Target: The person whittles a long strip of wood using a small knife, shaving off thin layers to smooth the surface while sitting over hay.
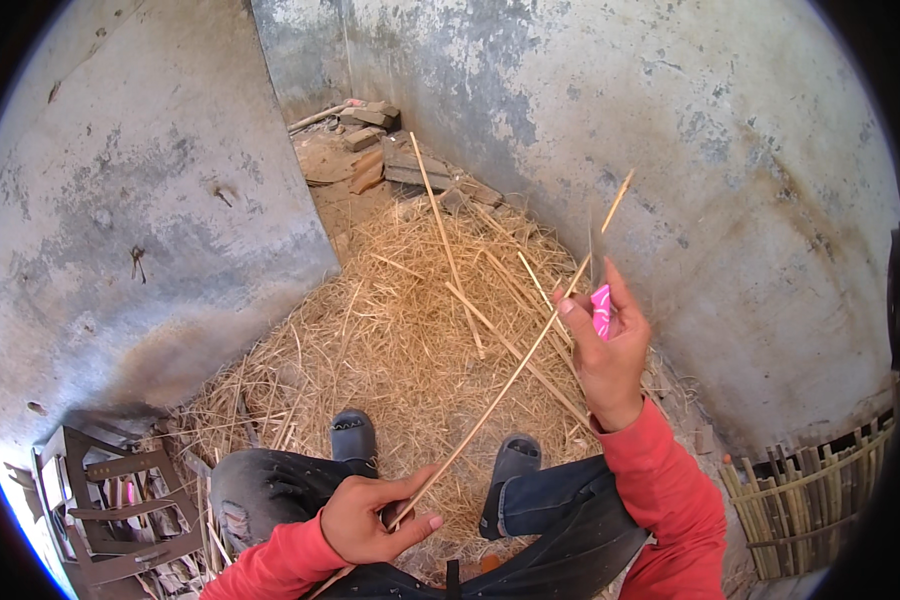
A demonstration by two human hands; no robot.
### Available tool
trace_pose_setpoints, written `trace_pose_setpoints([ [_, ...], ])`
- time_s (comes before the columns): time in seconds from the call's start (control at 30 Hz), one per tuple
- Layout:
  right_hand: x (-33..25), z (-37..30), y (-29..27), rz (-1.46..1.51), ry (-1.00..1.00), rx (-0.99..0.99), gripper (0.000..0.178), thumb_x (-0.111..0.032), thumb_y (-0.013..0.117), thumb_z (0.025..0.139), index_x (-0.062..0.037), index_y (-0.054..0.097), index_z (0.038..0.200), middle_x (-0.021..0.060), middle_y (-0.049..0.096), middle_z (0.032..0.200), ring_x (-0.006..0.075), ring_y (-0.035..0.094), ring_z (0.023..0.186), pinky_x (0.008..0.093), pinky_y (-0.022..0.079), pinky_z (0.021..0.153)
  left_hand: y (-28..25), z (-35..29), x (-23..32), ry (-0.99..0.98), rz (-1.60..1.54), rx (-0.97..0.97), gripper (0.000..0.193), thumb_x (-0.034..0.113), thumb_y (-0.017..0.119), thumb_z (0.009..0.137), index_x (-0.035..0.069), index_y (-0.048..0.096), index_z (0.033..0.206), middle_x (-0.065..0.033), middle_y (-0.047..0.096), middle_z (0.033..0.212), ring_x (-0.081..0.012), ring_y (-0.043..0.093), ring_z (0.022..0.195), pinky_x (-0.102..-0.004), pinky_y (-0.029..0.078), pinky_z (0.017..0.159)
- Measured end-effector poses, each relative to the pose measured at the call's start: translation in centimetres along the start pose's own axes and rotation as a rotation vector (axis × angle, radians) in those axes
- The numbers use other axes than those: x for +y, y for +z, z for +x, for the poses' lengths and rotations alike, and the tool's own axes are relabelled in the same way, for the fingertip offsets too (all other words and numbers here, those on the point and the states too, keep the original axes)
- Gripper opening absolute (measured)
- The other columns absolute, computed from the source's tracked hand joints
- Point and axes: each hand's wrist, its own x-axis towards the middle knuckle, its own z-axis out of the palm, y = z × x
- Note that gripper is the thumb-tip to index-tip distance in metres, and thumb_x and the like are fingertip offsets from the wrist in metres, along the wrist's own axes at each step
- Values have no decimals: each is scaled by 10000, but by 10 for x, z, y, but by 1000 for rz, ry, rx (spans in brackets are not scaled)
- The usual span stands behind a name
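A long thin bamboo strip (500, 393) slants across the view from lower left to upper right. Its lower end sits between the thumb and fingers of my left hand (385, 517), low over my lap. Higher up at the right, my right hand (610, 345) grips a knife with a pink and white handle (601, 310). The thin blade points upward, seen nearly edge-on beside the strip. My right thumb and fingertips are at the strip near the blade; whether the edge touches it I cannot tell. Part of the handle is hidden in my palm.
A heap of straw-like shavings (410, 285) with loose bamboo strips (518, 345) covers the ground ahead. Bricks (365, 138) lie in the far corner between worn plaster walls (690, 110). A broken dark frame (120, 500) stands at left, a slatted bamboo basket (810, 505) at right.
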Motion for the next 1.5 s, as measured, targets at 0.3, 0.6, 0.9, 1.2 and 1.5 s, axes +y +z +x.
trace_pose_setpoints([
  [0.3, -25, -49, 43, 208, 124, -238, 697, 60, 680, 915, 7, 357, 1531, 158, 701, 1109, 136, 687, 983, 259, 564, 802, 6, 2, -7, -78, -250, -14, 602, 184, 692, 990, -72, 471, 1488, -48, 565, 660, -89, 576, 614, -246, 458, 590],
  [0.6, -30, -71, 44, -99, 46, -443, 439, -126, 677, 961, 7, 558, 1362, 140, 719, 818, 126, 680, 704, 282, 507, 616, 9, -1, -7, -186, -567, 110, 535, 98, 571, 1068, -25, 400, 1560, 55, 540, 833, -25, 457, 724, -198, 405, 651],
  [0.9, -41, -48, 26, -608, 25, -643, 400, -408, 614, 1009, -43, 676, 858, 164, 602, 607, 327, 617, 542, 423, 457, 515, 6, -1, -2, -162, -399, 213, 507, 72, 590, 1044, -22, 462, 1525, 56, 588, 907, -4, 465, 797, -183, 386, 694],
  [1.2, -21, -60, 27, -768, -277, -747, 458, -459, 634, 991, -50, 642, 785, 165, 558, 507, 368, 615, 461, 477, 481, 444, 3, -1, -3, -128, -239, 194, 486, 74, 630, 1021, -84, 502, 1462, -85, 690, 1261, -59, 555, 1102, -232, 435, 997],
  [1.5, -10, -12, 13, -858, -117, -607, 451, -408, 613, 1009, -33, 635, 759, 179, 578, 570, 358, 611, 490, 462, 486, 483, -3, -12, -1, -249, -116, 162, 421, 57, 651, 996, -73, 587, 1390, -76, 661, 768, 0, 493, 691, -214, 465, 624],
])
